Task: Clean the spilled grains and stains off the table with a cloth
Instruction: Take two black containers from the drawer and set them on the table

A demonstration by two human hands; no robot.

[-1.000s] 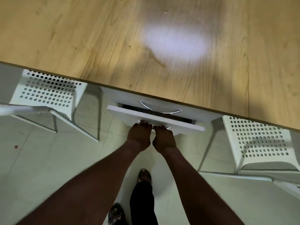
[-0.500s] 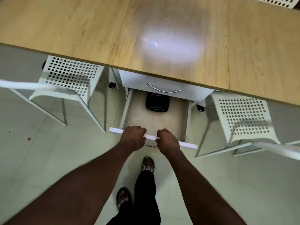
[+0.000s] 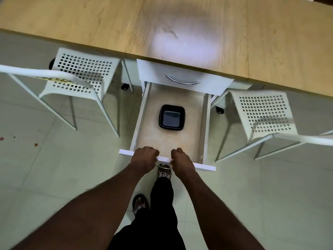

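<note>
— Table (image 3: 90,24), at 12 o'clock: what does it show?

— A dark smear (image 3: 170,33) inside the patch of glare near the front edge. A pale speck (image 3: 184,44) at its 5 o'clock may be a grain; it is too small to tell.

— What has just changed?

— The lower drawer (image 3: 142,120). One second ago it is open by a slit. Half a second ago it is out part-way, with the black tray (image 3: 172,118) half hidden under the upper drawer (image 3: 155,73). Now it is drawn out far enough to expose the whole tray and the bare drawer floor at its 6 o'clock.

— And the hands?

— Left hand (image 3: 144,159) and right hand (image 3: 182,161) sit side by side at the middle of the drawer front. The fingers of each are curled over its top edge and grip it. Neither hand holds anything else.

— What follows for the task?

— No cloth is visible in the drawer, and the tray appears empty. The step is judged to be a search for a cloth, so wiping has not begun and the smear is untouched. The closed upper drawer is a likely next place to look. White chairs at 10 o'clock (image 3: 81,74) and 3 o'clock (image 3: 264,112) flank the drawer unit.
</note>
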